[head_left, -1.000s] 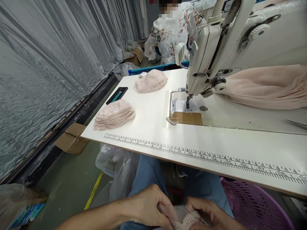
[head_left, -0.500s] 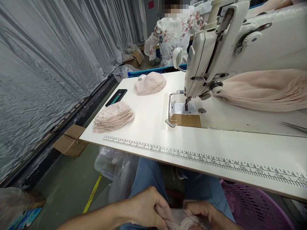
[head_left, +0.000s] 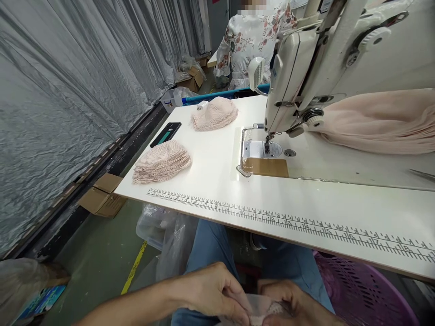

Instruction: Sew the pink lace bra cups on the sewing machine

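Observation:
Low in the view, over my lap, my left hand point(head_left: 217, 290) pinches one side of a sheer pale fabric piece with a lace edge point(head_left: 260, 304). The fingers of my right hand point(head_left: 292, 301) are closed on its other side. Part of the piece is hidden by the hands and the bottom of the picture. Above, on the white sewing table point(head_left: 210, 167), a stack of pale pink lace pieces point(head_left: 163, 163) lies at the left, with a second pink pile point(head_left: 215, 114) farther back. Neither hand touches the table.
A sewing machine point(head_left: 292, 86) stands at right, with pink fabric point(head_left: 380, 122) under its arm and scissors point(head_left: 423, 175) nearby. A phone point(head_left: 166, 134) lies by the stack. Below are a purple basket point(head_left: 363, 290) and a cardboard box point(head_left: 102, 197). A co-worker point(head_left: 251, 43) sits beyond.
Both hands still grip the fabric; its lace edge has turned and shows less, with more sheer cloth visible between the fingers. The view has shifted slightly.

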`<state>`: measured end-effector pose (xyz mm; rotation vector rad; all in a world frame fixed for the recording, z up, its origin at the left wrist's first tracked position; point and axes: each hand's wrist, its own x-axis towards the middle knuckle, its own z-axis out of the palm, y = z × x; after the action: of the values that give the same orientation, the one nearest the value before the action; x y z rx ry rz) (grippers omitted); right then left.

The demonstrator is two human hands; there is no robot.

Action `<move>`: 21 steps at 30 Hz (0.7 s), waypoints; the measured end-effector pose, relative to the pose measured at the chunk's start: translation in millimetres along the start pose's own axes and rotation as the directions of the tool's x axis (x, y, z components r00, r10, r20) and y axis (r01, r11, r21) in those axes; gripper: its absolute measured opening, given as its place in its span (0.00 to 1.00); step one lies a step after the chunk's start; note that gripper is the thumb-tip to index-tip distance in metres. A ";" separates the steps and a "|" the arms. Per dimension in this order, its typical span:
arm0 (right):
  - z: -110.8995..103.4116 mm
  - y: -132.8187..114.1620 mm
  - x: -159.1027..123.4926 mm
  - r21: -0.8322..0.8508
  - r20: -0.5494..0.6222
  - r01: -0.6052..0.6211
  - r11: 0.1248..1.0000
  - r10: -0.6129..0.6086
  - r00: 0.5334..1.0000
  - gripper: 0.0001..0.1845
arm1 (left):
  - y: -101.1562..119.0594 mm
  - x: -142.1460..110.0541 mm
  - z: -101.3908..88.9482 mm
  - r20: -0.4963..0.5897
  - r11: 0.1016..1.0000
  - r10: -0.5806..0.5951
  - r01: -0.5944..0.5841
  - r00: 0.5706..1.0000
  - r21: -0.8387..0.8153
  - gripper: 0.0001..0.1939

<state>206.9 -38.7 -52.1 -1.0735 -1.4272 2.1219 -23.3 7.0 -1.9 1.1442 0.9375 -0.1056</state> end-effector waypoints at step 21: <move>-15.0 15.1 4.2 0.152 0.022 0.058 0.987 -0.062 0.998 0.20 | -16.3 -1.4 1.4 -0.023 0.991 -0.049 0.046 0.999 -0.129 0.36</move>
<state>217.2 -33.0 -70.3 -0.9377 -1.2705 2.1699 -31.8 -2.0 -12.7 1.0065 0.9810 -0.0683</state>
